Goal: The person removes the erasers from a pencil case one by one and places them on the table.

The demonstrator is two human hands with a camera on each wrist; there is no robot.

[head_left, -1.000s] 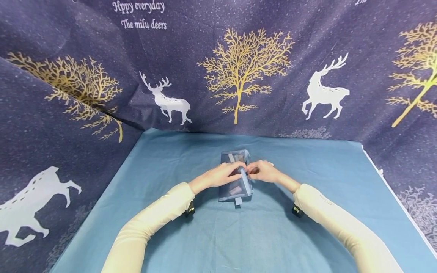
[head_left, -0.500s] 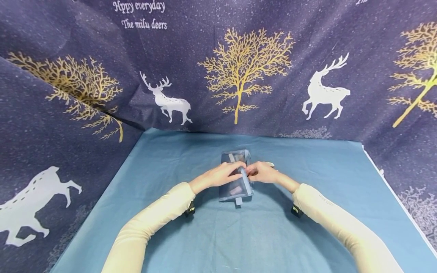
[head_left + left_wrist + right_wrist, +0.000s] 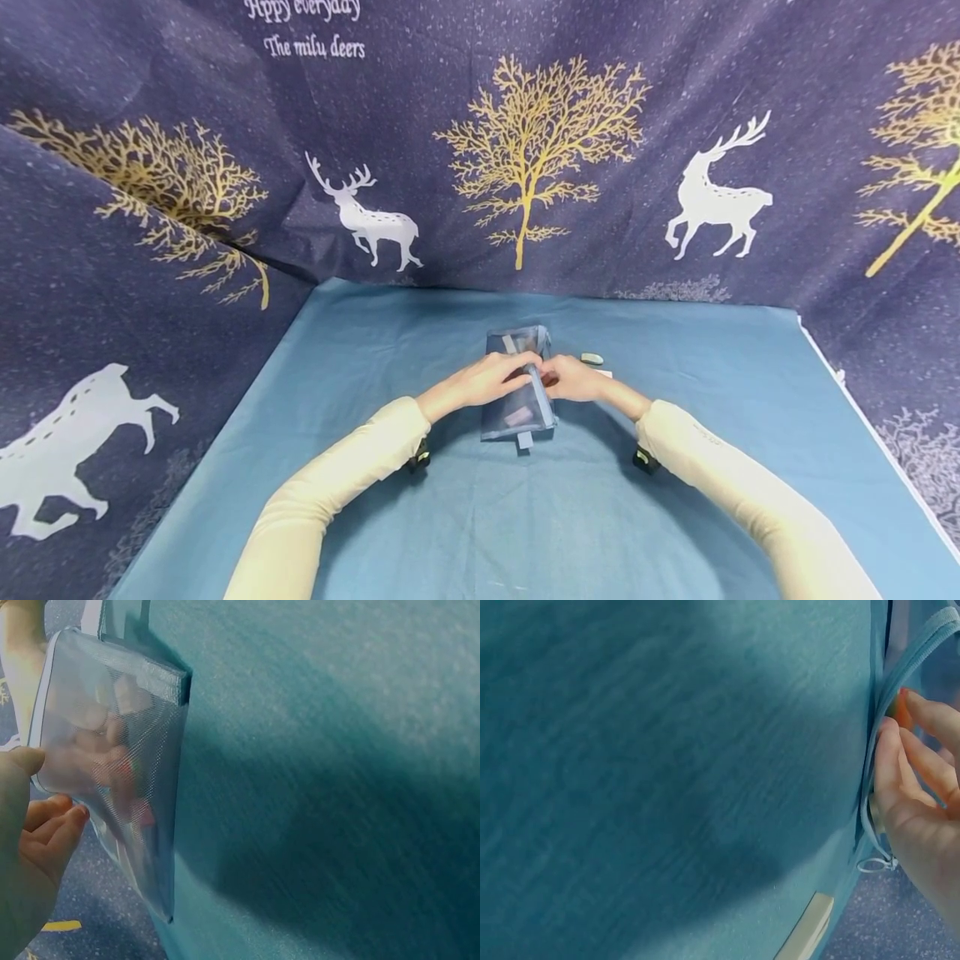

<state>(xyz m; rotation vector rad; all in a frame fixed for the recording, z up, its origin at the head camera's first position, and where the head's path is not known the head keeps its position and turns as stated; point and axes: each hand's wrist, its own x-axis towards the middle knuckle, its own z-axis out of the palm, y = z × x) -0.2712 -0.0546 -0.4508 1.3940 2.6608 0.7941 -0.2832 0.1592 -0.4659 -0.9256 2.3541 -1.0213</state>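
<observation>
A see-through blue mesh zip pouch [image 3: 504, 413] lies on the cloth, with a pinkish block [image 3: 518, 416] and other small items showing through it. My left hand [image 3: 491, 379] holds its open zip edge; in the left wrist view the thumb and fingers [image 3: 56, 829] pinch that edge. My right hand [image 3: 573, 379] reaches into the opening from the right. In the right wrist view its fingertips pinch a small orange thing with a bit of green [image 3: 901, 712] just inside the zip. Through the mesh in the left wrist view, those fingers show beside a red and green spot [image 3: 133, 769].
Just beyond my right hand lie a pale rounded item [image 3: 592, 359] and a white item [image 3: 604, 374]. A cream block [image 3: 806, 928] sits low in the right wrist view. Blue cloth [image 3: 480, 517] covers the table; a dark printed curtain [image 3: 450, 167] hangs behind.
My right hand has moved slightly left, further into the pouch, uncovering more of the pale items beyond it. My left hand keeps its hold on the pouch edge.
</observation>
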